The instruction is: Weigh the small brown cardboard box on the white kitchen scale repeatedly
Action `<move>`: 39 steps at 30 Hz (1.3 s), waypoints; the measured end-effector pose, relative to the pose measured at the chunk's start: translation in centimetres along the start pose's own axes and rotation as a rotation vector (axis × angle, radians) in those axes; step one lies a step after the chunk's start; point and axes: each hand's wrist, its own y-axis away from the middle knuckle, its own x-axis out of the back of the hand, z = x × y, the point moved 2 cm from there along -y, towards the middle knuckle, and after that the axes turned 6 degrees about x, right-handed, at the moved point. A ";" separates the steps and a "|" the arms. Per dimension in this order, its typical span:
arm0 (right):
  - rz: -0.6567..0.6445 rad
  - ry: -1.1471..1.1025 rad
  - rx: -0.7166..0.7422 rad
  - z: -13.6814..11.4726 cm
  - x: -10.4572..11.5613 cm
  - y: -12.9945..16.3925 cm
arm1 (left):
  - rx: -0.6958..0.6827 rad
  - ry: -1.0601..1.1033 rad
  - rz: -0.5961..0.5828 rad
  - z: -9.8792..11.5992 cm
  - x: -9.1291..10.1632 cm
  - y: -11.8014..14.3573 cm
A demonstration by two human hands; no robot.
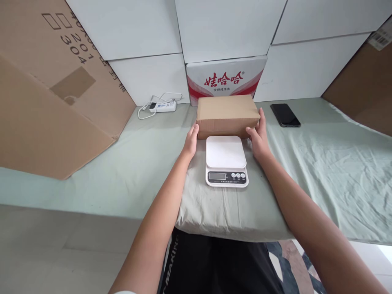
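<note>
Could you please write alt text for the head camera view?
A person's left hand and right hand grip the ends of a closed cardboard box lying behind a white kitchen scale on a green-sheeted table. A black phone lies to the right.

we count: one small cardboard box (227,116), one kitchen scale (226,161), one phone (285,114), one power strip (163,106), one printed water carton (226,80) — two large cardboard sheets (45,90), two hands (191,141).

Cloth-covered table (321,163) bears scale (226,161), box (227,115), phone (285,114).
</note>
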 end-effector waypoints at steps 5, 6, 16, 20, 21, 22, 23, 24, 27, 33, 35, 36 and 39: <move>0.023 -0.055 -0.096 -1.1 -0.3 0.0 | 0.000 0.006 0.042 -0.6 0.3 -0.5; 0.015 -0.045 -0.099 -1.4 -0.3 0.0 | 0.000 0.011 0.044 -0.7 0.3 -0.6; 0.005 -0.002 -0.095 -3.4 -1.1 -0.2 | -0.017 0.007 0.058 -0.7 0.4 -0.7; 0.024 0.004 -0.054 -6.7 -1.0 -0.5 | -0.141 -0.056 0.042 1.6 -0.3 0.6; 0.033 0.000 -0.033 -7.9 -0.8 -0.4 | -0.185 -0.075 0.048 2.4 -0.5 1.4; 0.039 -0.002 -0.008 -9.1 -0.5 -0.1 | -0.229 -0.091 0.052 3.2 -0.7 2.4; 0.041 0.002 0.017 -10.3 -0.2 0.4 | -0.266 -0.104 0.055 3.9 -0.9 3.7; 0.044 0.010 0.041 -11.4 0.1 1.0 | -0.289 -0.115 0.057 4.5 -1.0 5.0; 0.058 0.070 0.050 -13.3 1.1 3.8 | -0.266 -0.142 0.049 5.0 -0.9 9.3; 0.058 0.080 -0.036 -12.2 1.3 7.7 | -0.115 -0.152 0.030 3.9 -0.2 13.6; 0.057 0.067 -0.050 -11.7 1.2 8.0 | -0.100 -0.152 0.040 3.7 0.0 13.5; 0.058 0.066 -0.055 -11.5 1.2 8.0 | -0.096 -0.151 0.047 3.6 0.0 13.4; 0.046 0.075 -0.075 -11.5 1.4 8.1 | -0.085 -0.155 0.070 3.6 0.1 13.2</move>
